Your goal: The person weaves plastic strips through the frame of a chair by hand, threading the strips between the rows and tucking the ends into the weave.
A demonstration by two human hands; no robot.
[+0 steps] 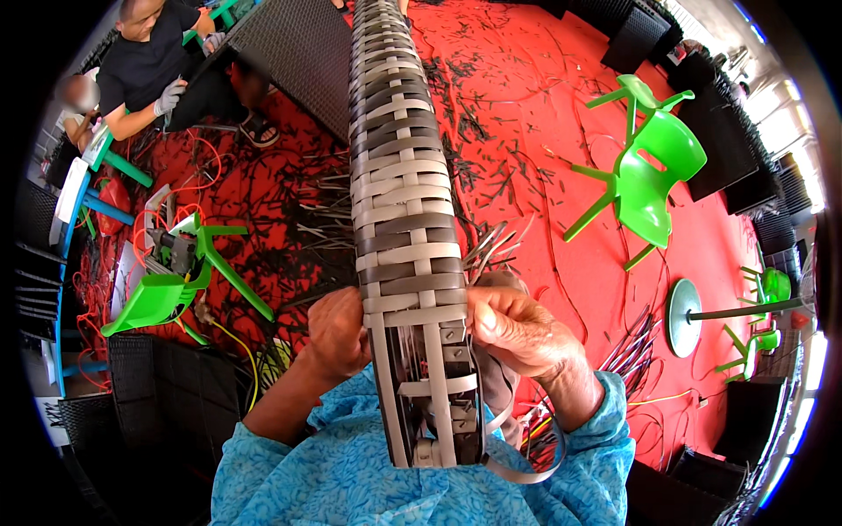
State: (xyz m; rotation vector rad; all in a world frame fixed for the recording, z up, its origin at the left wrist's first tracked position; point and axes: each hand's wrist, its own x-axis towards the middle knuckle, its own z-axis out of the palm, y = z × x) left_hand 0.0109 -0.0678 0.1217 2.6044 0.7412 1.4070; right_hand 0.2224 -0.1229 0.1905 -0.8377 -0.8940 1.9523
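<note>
A long furniture frame (405, 206), woven over with flat grey and brown plastic strips, runs from my lap straight away from me. Near its close end the weave stops, and bare lengthwise strips (438, 386) and dark slots show. My left hand (339, 331) is closed against the frame's left side; what its fingers hold is hidden. At the right edge my right hand (519, 331) pinches a grey strip, thumb and forefinger pressed together. A loose grey strip (526, 478) curls out below, beside my right forearm.
A green chair (653, 167) stands to the right on the red floor covering (526, 114), among strip scraps and red cords. At left, another green chair (175, 280) carries tools. Farther back sits a gloved person (149, 70) beside a dark woven panel (294, 53). A round-based stand (686, 317) lies right.
</note>
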